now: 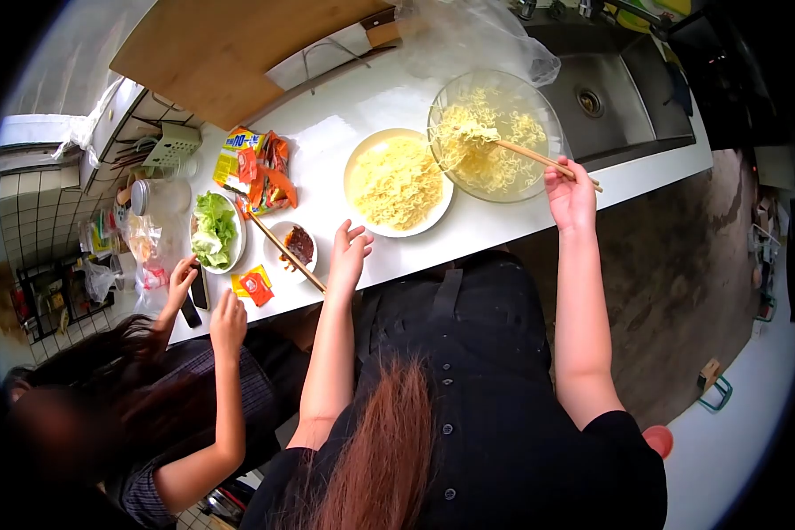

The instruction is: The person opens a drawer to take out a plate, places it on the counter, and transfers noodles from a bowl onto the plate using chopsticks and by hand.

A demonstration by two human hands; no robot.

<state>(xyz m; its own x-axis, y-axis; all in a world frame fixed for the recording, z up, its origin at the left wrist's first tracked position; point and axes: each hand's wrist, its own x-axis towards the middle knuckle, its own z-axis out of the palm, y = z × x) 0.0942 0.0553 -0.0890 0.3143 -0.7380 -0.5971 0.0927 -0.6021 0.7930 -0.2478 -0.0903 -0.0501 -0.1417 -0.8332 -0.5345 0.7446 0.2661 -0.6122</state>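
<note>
My right hand (571, 196) grips a pair of wooden chopsticks (530, 154) over the clear glass bowl (539, 187). At their tips is a clump of yellow instant noodles (470, 125), with more noodles in water below. Left of that bowl stands a white plate (435, 217) heaped with cooked noodles (396, 184). My left hand (352, 252), fingers apart and holding nothing, is raised near the plate's lower left edge. Beside it, another pair of chopsticks (274, 238) lies across a small white bowl (302, 227) with dark red sauce (299, 246).
A co-worker's hands (228, 320) are at the counter's left end, near lettuce (214, 228) on a white plate, seasoning packets (254, 284) and a dark phone (200, 290). Noodle packaging (258, 170) lies behind. The metal sink (596, 93) is at right, beside a plastic bag (477, 40).
</note>
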